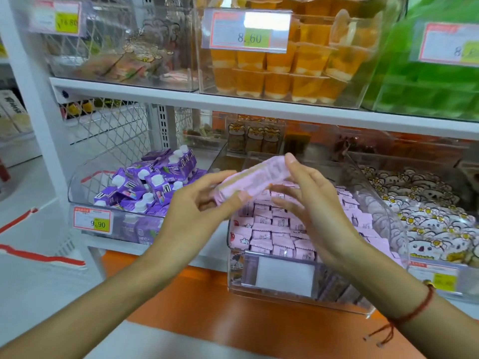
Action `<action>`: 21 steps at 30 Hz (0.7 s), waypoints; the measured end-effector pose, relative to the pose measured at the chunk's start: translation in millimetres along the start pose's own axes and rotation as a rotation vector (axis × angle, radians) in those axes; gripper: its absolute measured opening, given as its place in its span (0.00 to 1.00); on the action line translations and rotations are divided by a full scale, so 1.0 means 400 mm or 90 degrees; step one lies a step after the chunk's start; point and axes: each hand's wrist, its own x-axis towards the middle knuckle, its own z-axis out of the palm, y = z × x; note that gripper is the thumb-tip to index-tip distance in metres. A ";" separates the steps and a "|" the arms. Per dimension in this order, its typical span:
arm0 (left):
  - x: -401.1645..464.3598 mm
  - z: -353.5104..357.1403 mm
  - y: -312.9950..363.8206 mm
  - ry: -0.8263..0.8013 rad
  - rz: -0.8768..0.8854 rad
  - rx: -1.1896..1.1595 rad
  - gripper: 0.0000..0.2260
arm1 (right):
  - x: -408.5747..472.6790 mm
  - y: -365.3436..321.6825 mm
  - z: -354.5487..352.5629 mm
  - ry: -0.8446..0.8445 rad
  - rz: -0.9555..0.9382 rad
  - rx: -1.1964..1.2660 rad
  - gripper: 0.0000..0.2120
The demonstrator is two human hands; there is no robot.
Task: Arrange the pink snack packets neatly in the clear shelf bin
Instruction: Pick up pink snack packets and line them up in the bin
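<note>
A clear shelf bin [298, 301] of glossy moulded plastic, with a curved front wall and rounded corners, sits on the lower white shelf; every place below is given from this bin. Inside it lie many pink snack packets [274, 234], small flat pillow-shaped sachets with crimped zigzag ends and dark print, packed in rough overlapping rows. A blank white label holder [283, 277] is fixed to the bin's front wall.

Just above the bin's open top, both hands hold a stack of pink packets [252, 178], pressed together into a long block that tilts up toward the right; it looks soft-edged and blurred. The left hand [199, 203] grips the stack's lower left end, fingers curled under it and thumb along the top. The right hand [308, 190] pinches the upper right end, thumb on the far upper corner and fingers stretched beneath the block. A red string bracelet [420, 304] circles the right wrist.

Left of the bin, a second clear bin holds purple drink cartons [155, 180] with white caps, heaped loosely. Right of the bin lie glossy bags printed with white cartoon faces and yellow flowers [430, 216]. On the shelf above the bin stand orange jelly cups [280, 73] behind a price tag [248, 31].
</note>
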 end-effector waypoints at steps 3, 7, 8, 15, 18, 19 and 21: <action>0.007 0.003 0.006 0.006 -0.251 -0.181 0.13 | 0.002 -0.007 -0.022 -0.052 -0.111 -0.188 0.32; 0.008 0.009 0.014 -0.023 -0.354 -0.181 0.19 | -0.003 -0.006 -0.031 -0.178 -0.221 -0.316 0.19; 0.010 0.008 0.015 -0.030 -0.357 -0.167 0.21 | -0.002 -0.005 -0.030 -0.173 -0.218 -0.293 0.14; 0.014 -0.009 0.017 0.017 -0.161 -0.118 0.20 | 0.010 0.005 -0.031 -0.115 -0.165 -0.182 0.09; 0.005 -0.010 0.007 0.049 -0.075 -0.083 0.18 | 0.013 0.011 -0.029 -0.113 -0.148 -0.145 0.10; 0.005 -0.012 0.004 0.074 -0.048 -0.057 0.19 | 0.014 0.015 -0.027 -0.111 -0.154 -0.168 0.11; 0.007 -0.014 0.003 0.110 0.032 0.036 0.18 | 0.021 0.034 -0.033 -0.097 -0.178 -0.327 0.18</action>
